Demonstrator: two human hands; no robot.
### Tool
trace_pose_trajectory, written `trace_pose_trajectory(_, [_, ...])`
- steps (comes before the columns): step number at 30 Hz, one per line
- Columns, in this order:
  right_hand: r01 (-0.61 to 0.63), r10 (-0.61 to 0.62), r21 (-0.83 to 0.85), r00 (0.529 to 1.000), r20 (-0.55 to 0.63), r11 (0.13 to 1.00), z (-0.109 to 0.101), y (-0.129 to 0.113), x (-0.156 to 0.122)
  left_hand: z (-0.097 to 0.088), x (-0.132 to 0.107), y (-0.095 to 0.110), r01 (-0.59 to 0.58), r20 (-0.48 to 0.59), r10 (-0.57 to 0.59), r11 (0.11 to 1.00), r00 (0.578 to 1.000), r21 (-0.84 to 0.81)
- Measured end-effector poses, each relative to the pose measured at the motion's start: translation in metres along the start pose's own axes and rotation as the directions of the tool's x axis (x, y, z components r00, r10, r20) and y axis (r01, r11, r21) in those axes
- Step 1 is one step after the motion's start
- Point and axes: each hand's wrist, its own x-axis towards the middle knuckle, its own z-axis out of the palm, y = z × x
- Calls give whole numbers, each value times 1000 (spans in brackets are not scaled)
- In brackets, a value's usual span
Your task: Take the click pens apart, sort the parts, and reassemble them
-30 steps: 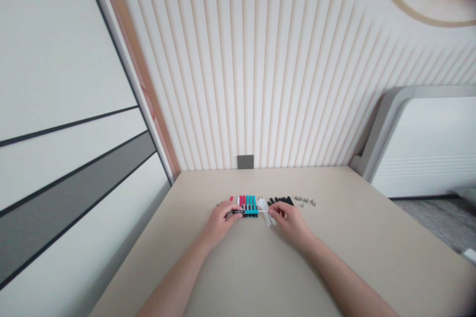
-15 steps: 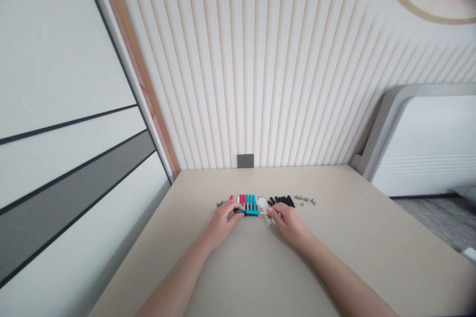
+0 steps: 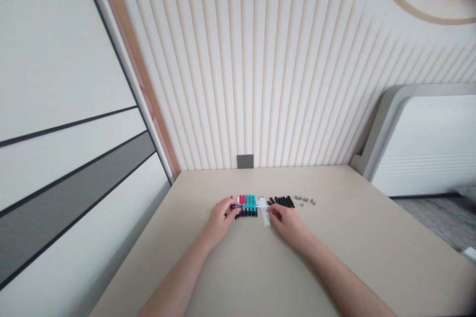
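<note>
**Two hands, one marker, and a very tidy row of parts**

The left fingers (image 3: 233,212) are pinched narrow on a thin marker (image 3: 247,206), which lies level across the row rather than in it, probably so it clears the pieces underneath. Right fingers (image 3: 270,214) are curled close by the marker's pale far end, but from up here I can't tell if they're gripping it or just beside it. Both the left hand (image 3: 217,223) and right hand (image 3: 290,224) sit low on the table (image 3: 334,223), right at the row's front edge.

Behind the marker are pink markers (image 3: 242,206) and teal markers (image 3: 253,205), packed side by side. White sticks (image 3: 264,213) lie just right of those, a bit splayed, then black caps (image 3: 282,201) and some small grey bits (image 3: 305,200). Grouping by colour looks deliberate, and it keeps each kind easy to find. The left hand hides the row's left end, the marker covers the teal and pink middles, and the grey bits are too small to identify. No clue how many there are.
</note>
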Motion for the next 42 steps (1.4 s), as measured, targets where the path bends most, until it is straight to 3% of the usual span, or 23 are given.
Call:
trace_pose_trajectory(6, [-18, -12, -206, 989, -145, 978, -5, 4, 4, 1, 0, 0, -14, 11, 14, 1000, 1000, -14])
trace_pose_trajectory(10, [-39, -5, -305, 990, -143, 952, -6, 6, 5, 1, 1, -1, -22, 13, 23, 1000, 1000, -21])
trace_pose_trajectory(31, [-38, -14, -336, 989, -150, 941, -8, 5, 4, 2, 2, -10, 15, -79, -15, 1000, 997, -3])
trace_pose_trajectory(39, [-290, 94, -458, 910, -405, 840, -39, 27, 6, 1, 3, -11, 8, -103, -6, 1000, 995, 24])
trace_pose_trajectory(42, [-254, 72, -443, 919, -388, 860, -40, 28, 6, -1, 4, -11, 24, -148, -16, 998, 989, 53])
